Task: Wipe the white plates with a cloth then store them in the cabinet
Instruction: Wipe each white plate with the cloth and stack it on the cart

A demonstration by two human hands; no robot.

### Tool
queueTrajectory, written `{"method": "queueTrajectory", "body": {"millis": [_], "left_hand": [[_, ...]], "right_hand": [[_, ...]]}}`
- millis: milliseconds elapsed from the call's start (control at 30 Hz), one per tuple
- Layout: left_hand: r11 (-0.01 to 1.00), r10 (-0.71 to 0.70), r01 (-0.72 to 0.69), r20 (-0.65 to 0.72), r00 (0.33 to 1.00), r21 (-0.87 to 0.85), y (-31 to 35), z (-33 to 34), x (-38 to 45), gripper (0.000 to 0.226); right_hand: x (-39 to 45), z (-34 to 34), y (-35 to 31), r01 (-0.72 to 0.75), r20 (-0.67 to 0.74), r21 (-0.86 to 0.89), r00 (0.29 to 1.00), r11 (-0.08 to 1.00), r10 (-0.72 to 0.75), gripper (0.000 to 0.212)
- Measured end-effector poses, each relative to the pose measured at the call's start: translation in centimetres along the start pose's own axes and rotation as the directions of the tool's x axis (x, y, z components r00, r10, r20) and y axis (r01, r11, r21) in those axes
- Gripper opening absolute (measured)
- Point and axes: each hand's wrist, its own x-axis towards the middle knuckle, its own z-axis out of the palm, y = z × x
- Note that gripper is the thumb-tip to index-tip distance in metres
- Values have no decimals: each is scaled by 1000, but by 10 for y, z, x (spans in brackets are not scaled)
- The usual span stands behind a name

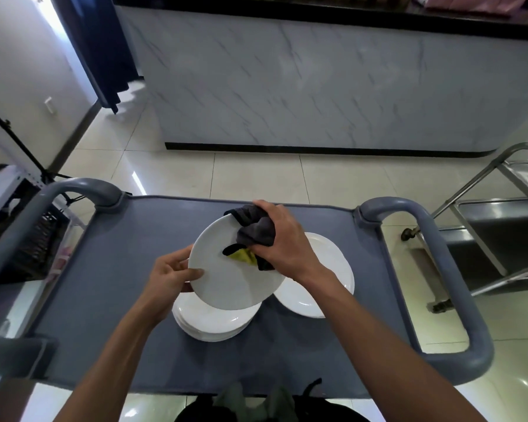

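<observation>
My left hand point(173, 274) pinches the left rim of a white plate point(226, 281), holding it tilted above the grey cart top point(119, 284). My right hand point(282, 240) grips a bunched dark grey cloth point(253, 231) with a yellow patch and presses it on the plate's upper right part. Under the held plate sits a stack of white plates point(217, 322). A second stack of white plates point(323, 269) lies to the right, partly hidden by my right forearm.
The cart has raised grey handles at the left point(73, 190) and right point(451, 269). A steel trolley point(500, 214) stands to the right. A marble-fronted counter point(317, 86) stands beyond the tiled floor. A dark crate point(34, 248) sits at the left.
</observation>
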Motion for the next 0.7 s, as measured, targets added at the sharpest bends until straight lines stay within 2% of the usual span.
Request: {"method": "queueTrajectory", "body": {"millis": [133,300,367,467,533,567,633,700], "left_hand": [[1000,-4,4,-61,998,8,-1,10,-2,45],[996,-30,12,-199,980,-90,-8,26,-6,30],[985,-33,-1,-192,981,-175,-8,29,-10,31],[905,-31,-10,-89,996,-425,-9,28,-19,31],[846,-118,30,-132,984,-533,-12,26,-20,30],[849,-202,88,-166,965,-521,-14,25,-20,33],[833,-396,273,-174,902,-482,-20,25,-21,50],[740,-556,449,-80,827,-502,-23,24,-26,74]], "right_hand": [[-7,-2,5,51,-81,14,996,999,-49,74],[-13,-4,2,158,-167,-4,974,987,-156,66],[-15,-5,0,194,-183,-21,964,981,-195,65],[-17,-6,0,263,-212,-62,939,963,-270,67],[-19,-6,-1,319,-253,-87,909,944,-331,66],[-21,-6,-2,344,-276,-96,892,934,-357,65],[-23,-5,-4,386,-319,-101,861,917,-397,65],[-26,-5,-6,424,-346,-102,833,900,-432,66]]}}
